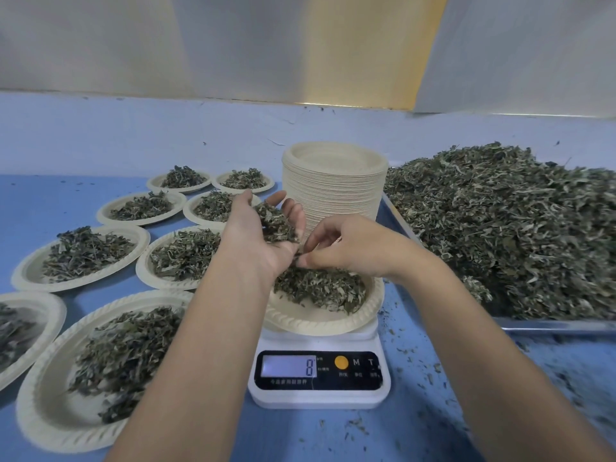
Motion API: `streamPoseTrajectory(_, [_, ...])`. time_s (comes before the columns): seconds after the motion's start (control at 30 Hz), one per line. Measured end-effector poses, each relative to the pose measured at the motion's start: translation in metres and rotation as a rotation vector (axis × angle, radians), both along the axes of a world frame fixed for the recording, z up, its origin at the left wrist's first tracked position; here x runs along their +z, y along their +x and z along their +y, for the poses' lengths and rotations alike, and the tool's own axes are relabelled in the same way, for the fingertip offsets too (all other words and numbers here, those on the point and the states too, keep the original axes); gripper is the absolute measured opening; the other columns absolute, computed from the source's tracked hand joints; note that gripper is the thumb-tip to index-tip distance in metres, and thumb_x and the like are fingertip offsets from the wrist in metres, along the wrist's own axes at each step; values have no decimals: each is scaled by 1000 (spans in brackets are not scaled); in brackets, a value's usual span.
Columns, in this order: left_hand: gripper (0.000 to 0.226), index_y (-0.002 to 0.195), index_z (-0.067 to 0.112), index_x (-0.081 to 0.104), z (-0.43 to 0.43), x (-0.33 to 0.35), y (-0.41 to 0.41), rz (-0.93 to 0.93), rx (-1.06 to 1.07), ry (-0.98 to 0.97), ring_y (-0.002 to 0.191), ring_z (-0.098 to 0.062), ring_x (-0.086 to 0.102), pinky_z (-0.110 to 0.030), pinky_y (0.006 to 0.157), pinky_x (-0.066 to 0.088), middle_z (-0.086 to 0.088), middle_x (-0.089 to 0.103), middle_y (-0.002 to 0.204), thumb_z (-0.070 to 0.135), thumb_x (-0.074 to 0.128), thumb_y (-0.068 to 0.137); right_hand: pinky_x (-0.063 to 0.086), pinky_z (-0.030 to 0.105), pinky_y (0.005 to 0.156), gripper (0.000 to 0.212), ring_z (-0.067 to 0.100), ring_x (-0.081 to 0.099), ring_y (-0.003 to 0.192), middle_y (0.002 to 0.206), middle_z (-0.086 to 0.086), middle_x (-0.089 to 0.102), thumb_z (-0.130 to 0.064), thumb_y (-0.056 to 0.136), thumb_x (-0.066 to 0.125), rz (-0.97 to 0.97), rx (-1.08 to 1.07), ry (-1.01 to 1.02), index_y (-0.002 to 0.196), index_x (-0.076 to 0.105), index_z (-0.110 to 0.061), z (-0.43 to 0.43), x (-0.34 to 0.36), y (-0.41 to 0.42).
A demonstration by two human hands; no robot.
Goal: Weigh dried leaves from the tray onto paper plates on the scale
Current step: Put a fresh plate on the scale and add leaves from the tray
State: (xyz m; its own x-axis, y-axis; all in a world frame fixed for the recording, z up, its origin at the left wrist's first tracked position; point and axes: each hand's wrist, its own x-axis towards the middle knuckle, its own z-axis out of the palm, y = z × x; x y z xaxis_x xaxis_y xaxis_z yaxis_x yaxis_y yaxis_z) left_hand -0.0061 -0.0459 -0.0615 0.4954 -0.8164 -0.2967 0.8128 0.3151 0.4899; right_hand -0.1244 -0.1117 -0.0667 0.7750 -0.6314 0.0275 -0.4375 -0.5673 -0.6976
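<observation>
A blue surface (66, 201) lies before a pale wall (200, 45). Near the middle of the view, toward 6 o'clock, stands a white scale (316, 398); its display shows 8. On the scale sits a paper plate (316, 323) which carries a small pile of leaves. Above the far edge of this plate, the left hand (266, 228) is turned palm up. Its grip is wide, the fingers nearly straight and a little cupped, and a loose portion of leaves lies in the palm. The right hand (346, 245) comes from 3 o'clock. Its grip is narrow: the fingertips (305, 261) are pressed together on a few leaves, just at the heel of the left palm. At 3 o'clock from the scale a metal tray (550, 325) holds a big heap of dried leaves (500, 228). At 12 o'clock, just behind the hands, stands a tall stack of plates (333, 195). From 7 to 11 o'clock several filled plates (23, 275) lie close together, each with its own pile. Small leaf crumbs (430, 371) are scattered on the surface at 4 o'clock from the scale.
</observation>
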Motion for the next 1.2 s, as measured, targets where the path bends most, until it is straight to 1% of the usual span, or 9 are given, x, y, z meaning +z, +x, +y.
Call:
streamPoseTrajectory(0.13, [41,76,3,58,0,-1,-1,25,-17,0,66,-18,57,-26,70,52,-12,57,75,25,35,102,44,21,71,44,5,56,86,99,-8,59,-37,68,83,187,68,-37,103,60,-24,2,2,-3])
streamPoseTrajectory(0.33, [34,78,3,55,1,0,-2,35,-23,16,64,-17,56,-23,63,50,-10,57,72,18,34,102,38,10,54,22,-1,50,68,84,-10,60,-21,72,81,152,73,-153,87,65,-26,2,-4,0])
streamPoseTrajectory(0.53, [37,75,4,53,2,0,3,23,2,30,58,-15,56,-21,55,52,-8,57,62,18,32,102,44,17,59,15,-4,49,54,65,-8,62,-13,73,76,-2,15,-153,71,70,-26,-5,0,-6])
streamPoseTrajectory(0.63, [34,78,5,51,1,-2,5,7,19,33,58,-15,53,-21,58,48,-8,53,70,16,29,102,51,33,69,17,6,55,62,65,-1,66,-6,73,75,-178,-50,-45,70,70,-22,-6,5,-8])
streamPoseTrajectory(0.8, [31,78,5,50,-1,-2,-1,-26,-16,60,58,-16,48,-22,59,43,-8,50,69,14,31,101,47,14,57,22,1,55,53,63,-2,61,4,77,71,-594,-106,121,73,67,-17,-2,12,-5])
streamPoseTrajectory(0.93, [34,72,5,49,-2,0,-14,-78,-91,92,58,-17,45,-24,59,41,-10,50,68,15,32,99,45,12,54,21,-2,54,51,62,-5,60,4,78,70,-788,-177,167,75,66,-16,4,13,0])
streamPoseTrajectory(1.07, [32,78,5,52,-2,0,-24,-92,-172,89,64,-20,50,-27,66,45,-11,55,77,18,33,99,48,17,62,22,3,58,60,59,-13,62,-1,77,71,-817,-242,101,73,66,-22,6,9,5])
streamPoseTrajectory(1.13, [31,83,4,56,-2,1,-25,-118,-203,74,68,-19,55,-30,73,48,-11,59,77,16,32,98,50,19,66,20,2,60,64,63,-13,64,-4,77,72,-721,-230,-33,74,67,-23,8,5,8])
streamPoseTrajectory(1.2, [32,81,5,58,-1,3,-25,-139,-212,71,67,-19,59,-31,76,49,-10,62,75,16,32,97,46,11,65,17,-4,58,64,66,-15,64,-7,76,72,-617,-222,-204,75,69,-24,13,2,11])
